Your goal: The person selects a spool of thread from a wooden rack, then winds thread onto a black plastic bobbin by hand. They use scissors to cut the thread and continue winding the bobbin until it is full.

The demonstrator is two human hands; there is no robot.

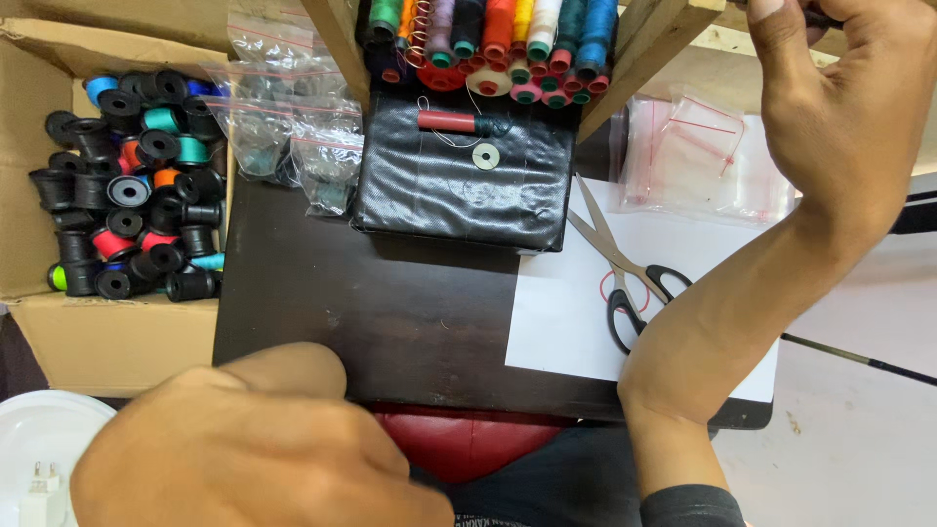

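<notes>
We see the right hand (844, 98) raised at the upper right, above the black-handled scissors (625, 273). Its fingers are curled around a thin dark thing (820, 15) at the top edge of the view; most of this thing is cut off, so we cannot tell what it is. The right forearm passes down just to the right of the scissors and covers a part of the white paper (561, 312) on which the scissors lie open.

The left hand (254, 444) is low in the view, to the lower left of the scissors, very near the camera and blurred. It looks closed like a loose fist, but we cannot tell if it holds something.

The paper lies on a dark worktop (390, 312). To the upper left of the scissors stands a black wrapped block (464, 181), and on top of it lie a red spool (449, 121) and a small white ring (485, 155). Behind the block, further up from the scissors, there is a row of coloured thread spools (493, 39) between wooden bars. To the upper right of the scissors lie clear plastic bags (703, 161) with red seal lines, and more small bags (293, 107) hang far to the left of the block.

Far to the left of the scissors, a cardboard box (107, 342) holds many black bobbins (127, 190) with thread of several colours. In the bottom left corner we see a white round thing (44, 434) with a small white plug (39, 488) on it.
</notes>
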